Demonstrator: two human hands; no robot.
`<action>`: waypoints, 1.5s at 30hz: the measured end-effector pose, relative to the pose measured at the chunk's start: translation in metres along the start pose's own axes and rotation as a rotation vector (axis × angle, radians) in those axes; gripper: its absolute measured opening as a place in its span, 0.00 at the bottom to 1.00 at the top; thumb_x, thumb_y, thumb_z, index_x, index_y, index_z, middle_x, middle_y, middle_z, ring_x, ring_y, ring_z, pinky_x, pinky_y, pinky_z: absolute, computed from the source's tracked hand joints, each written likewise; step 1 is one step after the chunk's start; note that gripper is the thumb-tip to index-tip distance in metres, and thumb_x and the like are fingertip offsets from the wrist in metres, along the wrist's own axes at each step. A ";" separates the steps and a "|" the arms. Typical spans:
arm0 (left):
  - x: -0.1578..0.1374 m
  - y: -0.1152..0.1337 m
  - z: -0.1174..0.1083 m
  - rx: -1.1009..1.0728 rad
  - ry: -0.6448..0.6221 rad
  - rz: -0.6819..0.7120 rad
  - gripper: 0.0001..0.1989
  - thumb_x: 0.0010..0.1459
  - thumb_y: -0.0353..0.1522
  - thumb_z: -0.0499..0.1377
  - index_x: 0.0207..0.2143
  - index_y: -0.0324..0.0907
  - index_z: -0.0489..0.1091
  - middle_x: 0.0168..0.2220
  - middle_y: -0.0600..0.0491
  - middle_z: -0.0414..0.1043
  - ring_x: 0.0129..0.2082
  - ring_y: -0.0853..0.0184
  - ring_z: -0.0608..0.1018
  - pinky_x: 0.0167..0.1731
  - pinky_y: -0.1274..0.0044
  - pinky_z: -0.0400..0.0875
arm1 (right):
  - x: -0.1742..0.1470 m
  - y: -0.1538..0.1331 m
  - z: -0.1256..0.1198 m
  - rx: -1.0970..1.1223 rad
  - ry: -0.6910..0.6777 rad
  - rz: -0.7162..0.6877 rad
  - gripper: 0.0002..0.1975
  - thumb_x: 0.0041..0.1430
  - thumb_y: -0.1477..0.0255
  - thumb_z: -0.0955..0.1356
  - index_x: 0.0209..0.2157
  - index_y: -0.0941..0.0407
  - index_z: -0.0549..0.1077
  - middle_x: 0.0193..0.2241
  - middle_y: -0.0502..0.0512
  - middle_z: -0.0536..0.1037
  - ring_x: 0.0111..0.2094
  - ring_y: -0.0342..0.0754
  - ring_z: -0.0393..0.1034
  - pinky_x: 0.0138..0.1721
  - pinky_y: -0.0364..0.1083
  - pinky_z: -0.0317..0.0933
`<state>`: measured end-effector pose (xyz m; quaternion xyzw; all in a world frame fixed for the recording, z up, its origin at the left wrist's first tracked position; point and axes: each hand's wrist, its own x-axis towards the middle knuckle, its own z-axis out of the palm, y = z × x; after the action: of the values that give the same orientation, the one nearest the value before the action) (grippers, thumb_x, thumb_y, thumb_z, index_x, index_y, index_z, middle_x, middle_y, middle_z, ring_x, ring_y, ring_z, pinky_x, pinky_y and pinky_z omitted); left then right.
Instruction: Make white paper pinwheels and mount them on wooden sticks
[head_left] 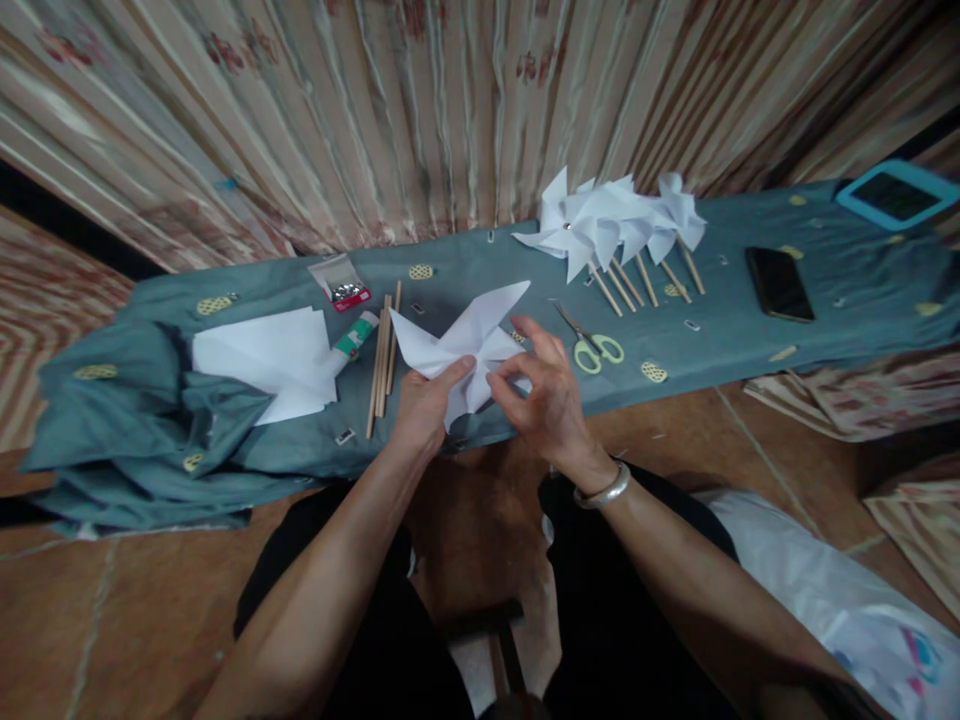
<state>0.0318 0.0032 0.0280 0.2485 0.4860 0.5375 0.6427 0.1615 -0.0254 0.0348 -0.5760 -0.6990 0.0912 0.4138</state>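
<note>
A white paper pinwheel [480, 315] with folded blades is held over the front part of the cloth-covered table. My left hand [429, 400] grips it from the left, its thumb pressed on the folded centre. On the other side, my right hand [546, 395] has thumb and index finger brought together at the paper near the centre, while its remaining fingers are raised. Whatever may be between those fingertips is too small to make out. Left of the pinwheel lie several wooden sticks [382, 360]. To its right are green-handled scissors [589, 342], partly spread.
Finished pinwheels [600, 220] on sticks lie at the back right. White paper sheets [262, 355], a glue stick [356, 335] and a small box of metal pins [345, 285] are on the left. Farther right are a phone [780, 284] and a blue-framed device [896, 195].
</note>
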 end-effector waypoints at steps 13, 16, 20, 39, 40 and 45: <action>0.000 0.000 -0.002 0.016 -0.009 0.001 0.18 0.32 0.35 0.71 0.29 0.37 0.77 0.29 0.49 0.80 0.32 0.59 0.80 0.37 0.71 0.73 | 0.001 -0.001 0.000 0.018 -0.002 0.031 0.06 0.56 0.72 0.67 0.25 0.55 0.71 0.58 0.62 0.68 0.58 0.60 0.62 0.56 0.61 0.57; 0.000 -0.001 -0.002 0.016 -0.006 0.012 0.16 0.33 0.35 0.71 0.28 0.38 0.77 0.28 0.51 0.80 0.31 0.60 0.80 0.36 0.71 0.73 | 0.001 -0.001 0.000 0.010 -0.004 0.022 0.06 0.56 0.73 0.67 0.25 0.55 0.71 0.58 0.64 0.67 0.59 0.60 0.61 0.57 0.61 0.56; 0.001 -0.002 -0.002 0.022 -0.005 0.027 0.16 0.33 0.34 0.71 0.28 0.39 0.77 0.28 0.52 0.80 0.31 0.61 0.80 0.36 0.73 0.73 | 0.001 -0.002 0.000 0.005 -0.004 0.019 0.06 0.56 0.73 0.67 0.25 0.55 0.71 0.58 0.64 0.68 0.59 0.59 0.62 0.57 0.61 0.57; 0.005 0.008 -0.013 -0.069 0.032 0.069 0.14 0.33 0.32 0.72 0.27 0.41 0.77 0.28 0.53 0.80 0.29 0.64 0.80 0.36 0.73 0.73 | 0.000 -0.001 -0.011 -0.031 0.030 -0.087 0.05 0.61 0.68 0.67 0.36 0.52 0.74 0.57 0.62 0.69 0.57 0.57 0.64 0.57 0.62 0.59; 0.005 0.010 -0.015 -0.080 0.032 0.081 0.14 0.33 0.31 0.72 0.27 0.41 0.77 0.28 0.53 0.80 0.29 0.64 0.79 0.36 0.73 0.73 | 0.001 0.001 -0.012 -0.030 0.039 -0.080 0.05 0.61 0.67 0.67 0.36 0.52 0.74 0.57 0.61 0.69 0.57 0.57 0.64 0.57 0.62 0.58; 0.004 0.022 -0.028 -0.109 0.076 0.067 0.17 0.31 0.32 0.73 0.28 0.38 0.77 0.28 0.52 0.80 0.28 0.65 0.79 0.34 0.73 0.72 | 0.006 0.019 -0.005 0.006 0.048 0.006 0.08 0.61 0.66 0.66 0.34 0.53 0.75 0.53 0.62 0.73 0.53 0.57 0.69 0.56 0.61 0.60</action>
<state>-0.0037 0.0080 0.0335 0.2087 0.4712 0.5936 0.6182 0.1787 -0.0161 0.0295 -0.5791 -0.6867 0.0805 0.4319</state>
